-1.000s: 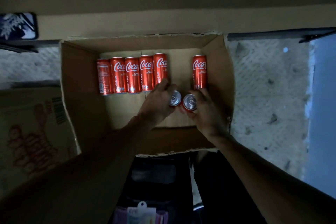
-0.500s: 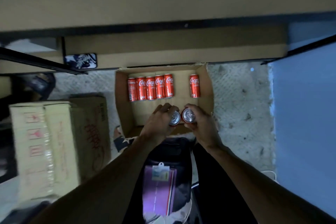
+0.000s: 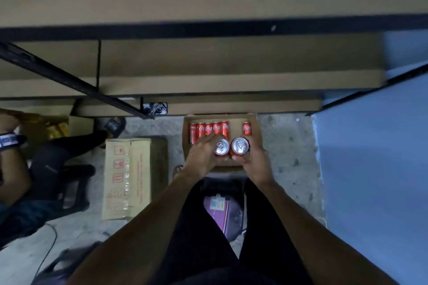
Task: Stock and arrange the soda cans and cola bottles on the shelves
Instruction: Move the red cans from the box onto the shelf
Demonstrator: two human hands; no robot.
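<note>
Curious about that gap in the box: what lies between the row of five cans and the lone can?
Nothing: head view shows bare box floor between the row and the lone can.

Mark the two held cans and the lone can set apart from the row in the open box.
left held can (image 3: 221, 146), head view, on its silver lid.
right held can (image 3: 240, 145), head view, on its silver lid.
lone can (image 3: 247, 128), head view, on its red label.
</note>
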